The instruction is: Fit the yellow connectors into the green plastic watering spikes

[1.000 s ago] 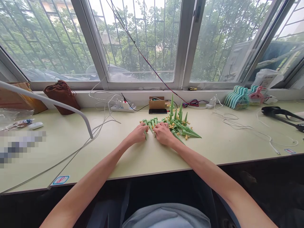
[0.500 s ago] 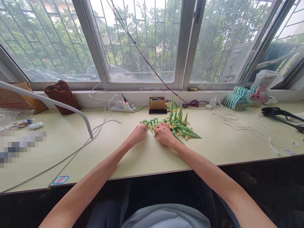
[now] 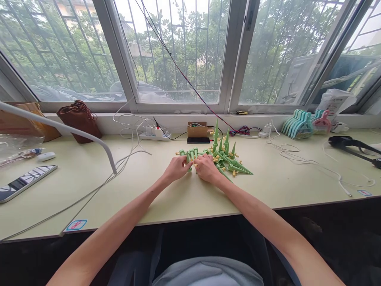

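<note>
My left hand [image 3: 175, 168] is closed around a green plant-watering spike [image 3: 188, 162], held roughly upright with its tip up, just above the table. Close beside it, my right hand [image 3: 206, 168] has its fingers pinched together near small yellow pieces. What is in them is too small and hidden to tell. Behind the fingers lie a few more green spikes [image 3: 195, 151]. To the right is a heap of green spikes [image 3: 235, 163] with yellow valves [image 3: 234, 173]. Several stand with their points up, such as a tall spike [image 3: 216, 131]; others lie on their sides.
Behind the hands are a black phone [image 3: 198, 140] and an open cardboard box [image 3: 197, 130]. A power strip [image 3: 156, 136], white cables [image 3: 309, 161] and a brown pouch [image 3: 79, 121] lie around. Clothes hangers [image 3: 297, 124] and black headgear [image 3: 342, 142] are at right. The table's [image 3: 190, 206] front edge is near me.
My left hand has moved slightly right, closer to my right hand, and a green spike now stands upright in its fingers. My right hand has hardly moved.
</note>
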Demonstrator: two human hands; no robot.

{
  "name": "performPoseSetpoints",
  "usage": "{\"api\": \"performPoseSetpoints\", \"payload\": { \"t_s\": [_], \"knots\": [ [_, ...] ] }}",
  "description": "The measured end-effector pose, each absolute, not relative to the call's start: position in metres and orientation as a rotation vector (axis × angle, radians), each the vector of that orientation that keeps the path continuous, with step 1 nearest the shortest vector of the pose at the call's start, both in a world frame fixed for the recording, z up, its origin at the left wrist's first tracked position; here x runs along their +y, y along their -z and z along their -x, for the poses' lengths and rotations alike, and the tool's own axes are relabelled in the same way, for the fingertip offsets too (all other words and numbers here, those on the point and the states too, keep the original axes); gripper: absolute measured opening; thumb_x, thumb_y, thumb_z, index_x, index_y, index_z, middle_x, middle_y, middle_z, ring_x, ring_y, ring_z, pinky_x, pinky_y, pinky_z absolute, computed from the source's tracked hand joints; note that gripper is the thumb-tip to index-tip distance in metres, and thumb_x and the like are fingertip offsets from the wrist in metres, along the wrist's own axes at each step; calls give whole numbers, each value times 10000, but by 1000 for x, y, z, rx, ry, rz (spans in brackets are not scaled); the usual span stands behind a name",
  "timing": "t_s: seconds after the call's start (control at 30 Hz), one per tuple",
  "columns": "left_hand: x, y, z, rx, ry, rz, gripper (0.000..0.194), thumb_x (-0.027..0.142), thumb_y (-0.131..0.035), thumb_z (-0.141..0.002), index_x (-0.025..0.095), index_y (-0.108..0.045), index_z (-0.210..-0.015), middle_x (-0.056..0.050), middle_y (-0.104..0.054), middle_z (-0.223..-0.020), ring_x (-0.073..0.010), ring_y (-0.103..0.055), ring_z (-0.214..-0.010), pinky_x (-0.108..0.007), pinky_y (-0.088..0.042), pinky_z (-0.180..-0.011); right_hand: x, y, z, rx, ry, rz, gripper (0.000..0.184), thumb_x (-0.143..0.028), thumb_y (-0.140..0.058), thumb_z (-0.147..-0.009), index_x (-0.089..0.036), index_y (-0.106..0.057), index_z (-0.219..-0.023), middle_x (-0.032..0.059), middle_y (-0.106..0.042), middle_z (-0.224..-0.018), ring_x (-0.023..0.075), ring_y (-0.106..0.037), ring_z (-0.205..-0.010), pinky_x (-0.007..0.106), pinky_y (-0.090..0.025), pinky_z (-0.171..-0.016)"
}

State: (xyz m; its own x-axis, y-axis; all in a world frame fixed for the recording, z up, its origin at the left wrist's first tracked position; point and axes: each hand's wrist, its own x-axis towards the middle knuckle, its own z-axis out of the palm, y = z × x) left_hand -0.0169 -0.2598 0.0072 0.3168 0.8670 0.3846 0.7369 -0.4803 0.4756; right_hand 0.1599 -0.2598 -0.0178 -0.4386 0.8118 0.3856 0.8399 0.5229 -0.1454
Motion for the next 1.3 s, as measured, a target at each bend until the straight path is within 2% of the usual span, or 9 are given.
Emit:
{"api": "performPoseSetpoints", "payload": {
  "t_s": [0.17, 0.43, 0.7, 1.03, 1.2, 1.3],
  "knots": [
    [-259, -4, 17, 1466, -796, -2339, 273, 411, -590, -824, 215, -549, -640, -38, -664, -661, -201, -625, -643, -301, -466, -610, -263, 16, -160, -2319, 44, 1348, 190, -187, -510, -898, -171, -664, -1007, 122, -683, -998, 277, -466, -1018, 388, -273, -870],
    [-258, -2, 18, 1444, -756, -2333, 177, 358, -612, -803, 209, -565, -719, -36, -686, -733, -206, -659, -689, -298, -484, -634, -265, 14, -159, -2268, -54, 1348, 149, -166, -545, -848, -170, -655, -948, 116, -697, -964, 276, -471, -1024, 392, -279, -905],
    [-255, -2, 18, 1429, -798, -2320, 226, 421, -568, -831, 209, -552, -753, -45, -710, -788, -198, -668, -692, -305, -485, -646, -264, 15, -158, -2281, -35, 1344, 140, -167, -518, -877, -171, -649, -928, 111, -690, -920, 274, -478, -1012, 396, -274, -908],
    [-257, -5, 16, 1495, -888, -2264, 233, 376, -561, -843, 222, -490, -682, -40, -670, -710, -194, -635, -657, -295, -465, -612, -265, 14, -156, -2322, 30, 1358, 224, -127, -438, -928, -159, -654, -980, 134, -687, -936, 273, -486, -987, 389, -273, -901],
    [-255, -4, 17, 1491, -901, -2124, 317, 443, -503, -893, 229, -444, -667, -22, -636, -630, -180, -611, -584, -295, -453, -584, -265, 12, -157, -2288, 5, 1349, 228, -113, -433, -935, -153, -654, -971, 133, -691, -966, 266, -500, -997, 375, -278, -888],
    [-253, -2, 18, 1466, -890, -2003, 321, 475, -500, -895, 224, -466, -697, -20, -638, -622, -176, -611, -562, -289, -450, -552, -264, 12, -159, -2215, -39, 1310, 229, -123, -432, -954, -153, -658, -967, 120, -694, -964, 254, -521, -988, 356, -299, -880]
  ]
}}
